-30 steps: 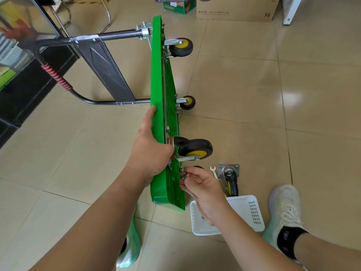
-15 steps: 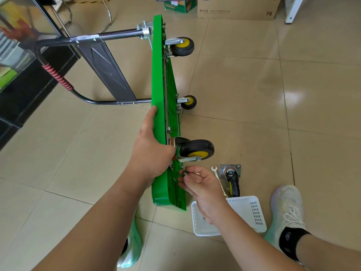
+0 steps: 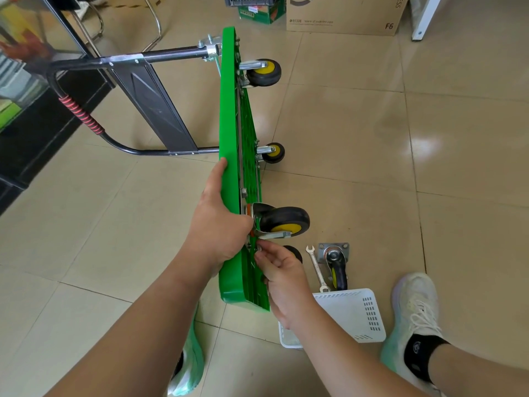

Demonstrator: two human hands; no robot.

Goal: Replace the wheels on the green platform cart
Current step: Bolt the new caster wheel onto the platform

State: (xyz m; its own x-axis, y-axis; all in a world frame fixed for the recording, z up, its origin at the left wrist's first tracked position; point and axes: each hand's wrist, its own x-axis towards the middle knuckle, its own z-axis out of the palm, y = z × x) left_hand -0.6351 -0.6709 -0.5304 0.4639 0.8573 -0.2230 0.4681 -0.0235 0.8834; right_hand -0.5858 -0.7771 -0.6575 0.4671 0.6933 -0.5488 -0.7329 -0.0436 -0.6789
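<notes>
The green platform cart (image 3: 229, 133) stands on its side edge on the tiled floor, underside facing right. My left hand (image 3: 217, 222) grips its top edge beside the near caster wheel (image 3: 283, 222), black with a yellow hub. My right hand (image 3: 280, 273) pinches a small metal nut (image 3: 258, 248) at the caster's mounting plate, just below the wheel. Two more casters (image 3: 264, 71) (image 3: 273, 152) stick out farther along the underside. A loose caster (image 3: 336, 263) and a small wrench (image 3: 316, 267) lie on the floor to the right.
A white perforated basket (image 3: 355, 313) sits on the floor under my right wrist. The cart's black folding handle (image 3: 148, 98) juts left toward a dark cabinet (image 3: 28, 133). Cardboard boxes (image 3: 343, 15) stand at the back. My shoes (image 3: 412, 316) rest on either side.
My right hand's fingers have shifted slightly on the nut at the caster plate. My left hand and the cart have stayed in place.
</notes>
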